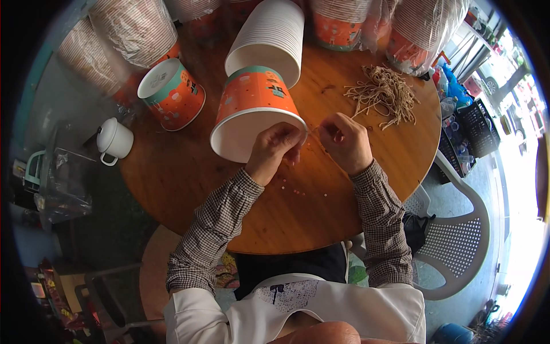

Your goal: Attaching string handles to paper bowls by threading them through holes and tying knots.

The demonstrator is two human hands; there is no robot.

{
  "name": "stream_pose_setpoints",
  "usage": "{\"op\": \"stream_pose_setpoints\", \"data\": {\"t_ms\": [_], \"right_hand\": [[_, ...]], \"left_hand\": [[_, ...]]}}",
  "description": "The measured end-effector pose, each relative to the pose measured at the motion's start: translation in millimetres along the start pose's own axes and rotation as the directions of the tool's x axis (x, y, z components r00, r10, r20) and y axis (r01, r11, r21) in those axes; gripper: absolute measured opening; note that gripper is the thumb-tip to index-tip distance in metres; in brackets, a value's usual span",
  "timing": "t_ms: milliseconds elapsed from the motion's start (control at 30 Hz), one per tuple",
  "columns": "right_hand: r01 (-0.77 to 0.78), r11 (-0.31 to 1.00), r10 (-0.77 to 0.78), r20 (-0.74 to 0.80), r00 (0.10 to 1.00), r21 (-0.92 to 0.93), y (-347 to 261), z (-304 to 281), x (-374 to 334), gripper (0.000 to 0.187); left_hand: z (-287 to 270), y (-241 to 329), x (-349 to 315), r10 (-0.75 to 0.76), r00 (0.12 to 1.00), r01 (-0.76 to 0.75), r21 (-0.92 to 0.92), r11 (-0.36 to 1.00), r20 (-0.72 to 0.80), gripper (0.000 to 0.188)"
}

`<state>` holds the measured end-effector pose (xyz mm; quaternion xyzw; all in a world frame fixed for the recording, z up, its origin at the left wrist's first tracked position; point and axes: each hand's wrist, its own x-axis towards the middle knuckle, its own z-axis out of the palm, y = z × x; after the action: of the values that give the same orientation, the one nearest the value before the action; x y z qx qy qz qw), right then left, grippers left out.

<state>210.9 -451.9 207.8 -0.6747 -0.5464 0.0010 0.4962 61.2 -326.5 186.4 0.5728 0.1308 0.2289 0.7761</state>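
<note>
An orange paper bucket (252, 94) with a green base band lies tipped on the table, its white mouth facing me. My left hand (276, 146) is closed at the right side of that mouth, thumb and fingertips pinching at the rim. Just to the right, apart from the bucket, my right hand (346, 143) is curled with thumb and fingers together. Anything held in it is too small to make out. Beyond my right hand lies a loose pile of beige string (387, 94). Tiny red and white dots (295, 192) are scattered on the wood below my hands.
A stack of white paper buckets (269, 37) lies behind the tipped one. Another orange bucket (172, 94) stands upside down at left, near a white lidded mug (114, 140). Plastic-wrapped bucket stacks (134, 31) line the round table's (183, 189) far edge. A plastic chair (458, 246) is at right.
</note>
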Motion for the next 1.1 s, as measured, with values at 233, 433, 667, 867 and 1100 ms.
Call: {"op": "stream_pose_setpoints", "data": {"t_ms": [233,433,667,867,1100], "right_hand": [[0.054,0.992,-0.042,0.108,0.993,-0.117,-1.1,-3.9,1.0,0.007],[-0.009,0.991,-0.039,0.350,0.936,0.133,-8.2,-17.9,-1.7,0.010],[-0.157,0.976,0.098,0.334,0.938,0.154,-11.5,-19.4,-0.6,0.011],[-0.231,0.962,0.172,0.336,0.926,0.145,-0.6,-17.0,-0.3,0.013],[-0.275,0.925,0.181,0.332,0.926,0.261,7.2,-12.2,-0.2,0.016]], "left_hand": [[8.2,-6.4,0.7,-0.007,1.000,0.007,0.067,0.998,0.008,0.015],[14.7,-10.6,3.7,0.010,0.999,-0.009,0.016,1.000,-0.051,0.014],[20.4,-19.4,-0.1,0.131,0.991,-0.129,0.178,0.975,0.001,0.013],[14.5,-14.6,-1.2,0.067,0.998,-0.062,0.228,0.972,-0.014,0.015],[12.4,-11.4,-2.4,0.019,0.998,-0.020,-0.013,1.000,-0.065,0.021]]}}
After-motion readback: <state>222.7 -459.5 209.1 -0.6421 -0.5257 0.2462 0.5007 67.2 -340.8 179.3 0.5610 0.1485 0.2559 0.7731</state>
